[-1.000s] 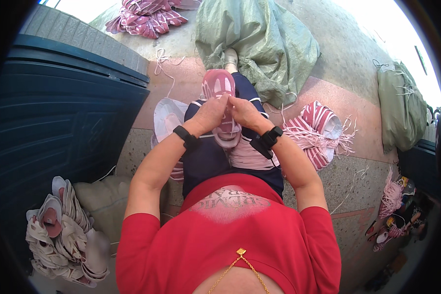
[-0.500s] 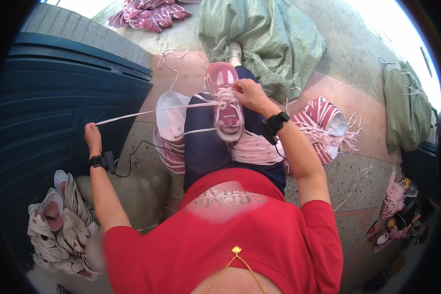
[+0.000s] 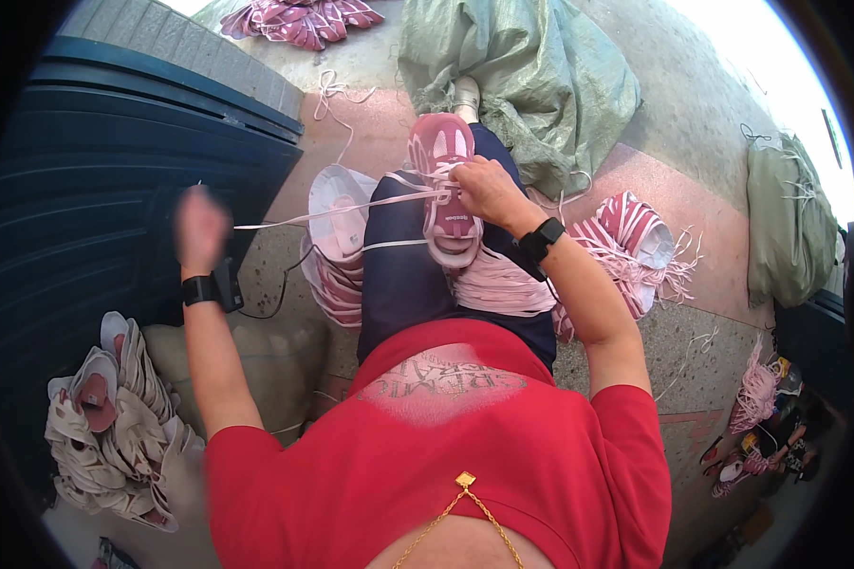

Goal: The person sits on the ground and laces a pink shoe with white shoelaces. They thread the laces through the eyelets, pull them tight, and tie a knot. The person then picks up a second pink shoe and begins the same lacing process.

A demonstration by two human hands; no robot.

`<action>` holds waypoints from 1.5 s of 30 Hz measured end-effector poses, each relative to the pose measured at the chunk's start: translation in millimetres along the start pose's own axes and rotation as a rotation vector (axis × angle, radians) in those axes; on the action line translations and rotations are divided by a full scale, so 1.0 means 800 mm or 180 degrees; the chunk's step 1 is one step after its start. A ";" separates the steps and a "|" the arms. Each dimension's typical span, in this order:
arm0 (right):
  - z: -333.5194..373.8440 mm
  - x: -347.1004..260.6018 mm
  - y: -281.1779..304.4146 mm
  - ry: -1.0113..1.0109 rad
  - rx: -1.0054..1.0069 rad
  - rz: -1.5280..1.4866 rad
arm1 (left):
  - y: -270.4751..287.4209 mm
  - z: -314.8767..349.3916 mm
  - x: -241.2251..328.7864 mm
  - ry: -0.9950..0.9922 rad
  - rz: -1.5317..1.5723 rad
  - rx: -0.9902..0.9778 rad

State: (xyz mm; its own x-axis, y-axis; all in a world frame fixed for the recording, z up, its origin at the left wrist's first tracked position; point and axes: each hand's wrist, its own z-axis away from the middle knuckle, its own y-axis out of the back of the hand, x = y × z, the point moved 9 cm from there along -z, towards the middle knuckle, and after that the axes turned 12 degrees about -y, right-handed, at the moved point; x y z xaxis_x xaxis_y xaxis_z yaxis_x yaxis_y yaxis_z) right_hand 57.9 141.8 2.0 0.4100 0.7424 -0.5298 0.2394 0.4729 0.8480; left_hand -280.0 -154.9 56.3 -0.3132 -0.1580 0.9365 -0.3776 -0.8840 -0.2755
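A pink shoe upper (image 3: pixel 451 226) with white patches lies across my dark-trousered lap, its lacing partly threaded. My right hand (image 3: pixel 491 194) is closed at the lacing, thumb and fingers pinched on the lace beside the eyelets. A long pale shoelace (image 3: pixel 342 207) stretches almost straight leftward from the upper to my left hand (image 3: pixel 201 229). That hand is raised in front of the dark blue door and blurred, but it looks closed round the lace. Another lace strand (image 3: pixel 394 244) crosses my left thigh. A bundle of pale pink laces (image 3: pixel 505 284) rests on my lap.
Stacked pink uppers stand left (image 3: pixel 337 223) and right (image 3: pixel 636 237) of my legs. Pale uppers (image 3: pixel 114 427) are heaped at lower left by a stuffed sack (image 3: pixel 247 370). A green sack (image 3: pixel 531 85) lies ahead, another (image 3: pixel 788 218) at right. The blue door (image 3: pixel 95 180) flanks my left arm.
My left hand has moved slightly right and toward me, turning more upright. The stretched lace now reaches a shorter way. My right hand stays at the eyelets; the whole view has shifted a little.
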 end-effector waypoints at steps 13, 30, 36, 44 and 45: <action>0.040 0.016 0.038 -0.0002 0.1170 -0.0985 | -0.338 0.094 -0.238 0.0622 -0.2062 -0.2425; 0.035 0.089 -0.009 -0.1220 0.0806 -0.2970 | -0.444 0.178 -0.209 -0.3644 -0.4559 -0.3697; 0.006 0.078 -0.034 -0.1185 -0.0335 -0.3372 | -0.418 0.185 -0.201 -0.3891 -0.4450 -0.3654; -0.002 0.062 -0.044 -0.0956 -0.1226 -0.3542 | -0.422 0.192 -0.192 -0.4170 -0.3988 -0.3683; -0.003 0.060 -0.043 -0.0895 -0.1215 -0.3560 | -0.419 0.191 -0.193 -0.4172 -0.3996 -0.3669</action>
State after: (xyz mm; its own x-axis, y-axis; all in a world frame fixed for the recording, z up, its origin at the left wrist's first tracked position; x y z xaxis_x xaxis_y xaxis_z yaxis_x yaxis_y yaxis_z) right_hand 67.5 162.2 -52.2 0.3308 -0.2713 -0.9039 0.3279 0.9312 -0.1595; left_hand 27.9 98.9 37.6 0.8923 -0.4365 0.1152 -0.2329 -0.2265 0.9457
